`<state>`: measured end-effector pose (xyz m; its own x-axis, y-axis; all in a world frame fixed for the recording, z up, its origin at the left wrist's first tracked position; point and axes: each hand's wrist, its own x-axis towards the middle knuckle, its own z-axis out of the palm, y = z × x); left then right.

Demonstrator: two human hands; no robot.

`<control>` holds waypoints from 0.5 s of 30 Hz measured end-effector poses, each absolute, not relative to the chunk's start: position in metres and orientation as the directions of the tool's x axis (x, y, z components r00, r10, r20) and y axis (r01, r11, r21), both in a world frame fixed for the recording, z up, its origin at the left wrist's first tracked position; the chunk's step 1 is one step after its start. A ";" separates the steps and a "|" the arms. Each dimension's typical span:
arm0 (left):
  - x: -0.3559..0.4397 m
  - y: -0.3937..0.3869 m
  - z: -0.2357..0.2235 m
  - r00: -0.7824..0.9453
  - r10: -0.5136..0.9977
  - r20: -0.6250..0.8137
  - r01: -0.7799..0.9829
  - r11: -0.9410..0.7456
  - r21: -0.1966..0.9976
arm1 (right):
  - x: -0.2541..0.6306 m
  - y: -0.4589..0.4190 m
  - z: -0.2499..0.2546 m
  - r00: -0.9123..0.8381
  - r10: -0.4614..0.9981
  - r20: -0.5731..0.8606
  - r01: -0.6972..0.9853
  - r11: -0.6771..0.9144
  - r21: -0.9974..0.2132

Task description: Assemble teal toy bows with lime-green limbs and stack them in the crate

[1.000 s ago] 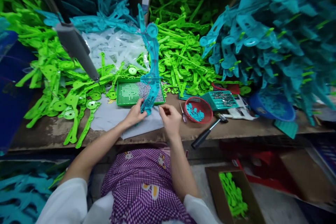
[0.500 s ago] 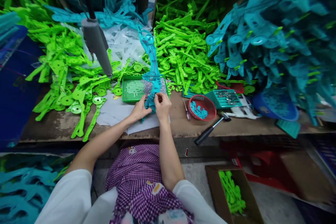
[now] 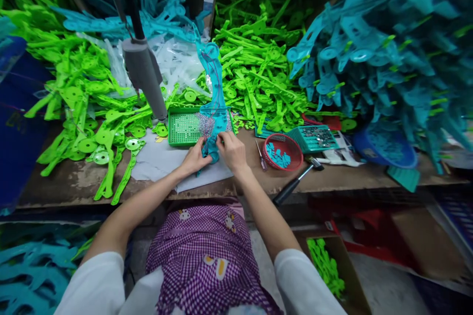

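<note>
A long blue plastic part with thin dark reddish wires along it stands out in front of me, across a green perforated tray that holds small metal screws. My left hand grips its near end from the left, thumb and fingers closed on the edge. On the other side, my right hand has its fingertips bent together against the same end. Whether a small piece is pinched in those fingers cannot be made out. A grey electric screwdriver hangs to the left of the tray.
Green plastic parts are heaped behind, with more at left. Blue parts pile up at right. A red basket with small blue pieces, a screwdriver, a hammer and a teal tray of metal bits lie right of my hands.
My right forearm has swung outward to the right, and the right hand has turned with it. The hanging electric screwdriver sits slightly lower and farther right in view. My left hand keeps its hold.
</note>
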<state>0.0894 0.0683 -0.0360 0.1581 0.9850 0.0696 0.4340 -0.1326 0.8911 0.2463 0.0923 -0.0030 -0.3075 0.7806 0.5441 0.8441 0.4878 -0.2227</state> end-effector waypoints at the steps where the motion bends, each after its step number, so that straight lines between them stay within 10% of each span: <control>1: 0.090 0.068 -0.036 0.156 0.986 0.064 0.428 -0.126 0.895 | 0.247 0.091 -0.001 -0.318 0.781 0.538 0.832 0.501 -0.237; 15: 0.066 -0.088 -0.003 0.089 0.991 -0.103 0.352 0.066 0.934 | 0.246 -0.024 0.005 -0.489 0.700 0.520 0.521 0.713 -0.470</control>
<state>0.0662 -0.0880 -0.0030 0.0888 0.9907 -0.1030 0.3516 0.0656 0.9338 0.2461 -0.0237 0.0048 -0.4892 0.7004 0.5197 0.5205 0.7126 -0.4704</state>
